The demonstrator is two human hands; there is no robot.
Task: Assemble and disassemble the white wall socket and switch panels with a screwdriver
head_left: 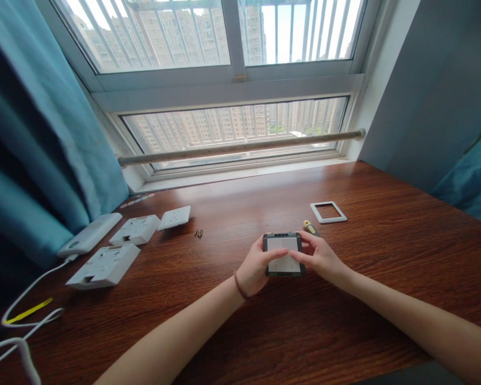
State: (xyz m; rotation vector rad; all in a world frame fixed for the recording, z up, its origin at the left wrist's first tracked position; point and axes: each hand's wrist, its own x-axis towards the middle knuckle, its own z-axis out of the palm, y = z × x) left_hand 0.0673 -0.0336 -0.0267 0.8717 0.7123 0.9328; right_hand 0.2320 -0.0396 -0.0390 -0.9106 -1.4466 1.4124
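A wall switch [280, 263] with a white face and a dark frame is held up between both hands, above the table. My left hand [258, 266] grips its left side, thumb lying across the white face. On the opposite side my right hand [319, 256] is closed round the edge, its thumb also on the face. Just behind the right fingers lies a yellow and dark handle [311, 228], possibly of a screwdriver; its far part is hidden. Farther back rests a white square cover frame [329, 212].
Several screws [199, 233] lie left of centre, near a white socket panel [175, 217]. Two white mounting boxes [104, 266] and a white power bank [90, 235] with a cable stand at left. A yellow strip [29, 311] sits by the cable. The wooden table [224, 321] meets a window behind.
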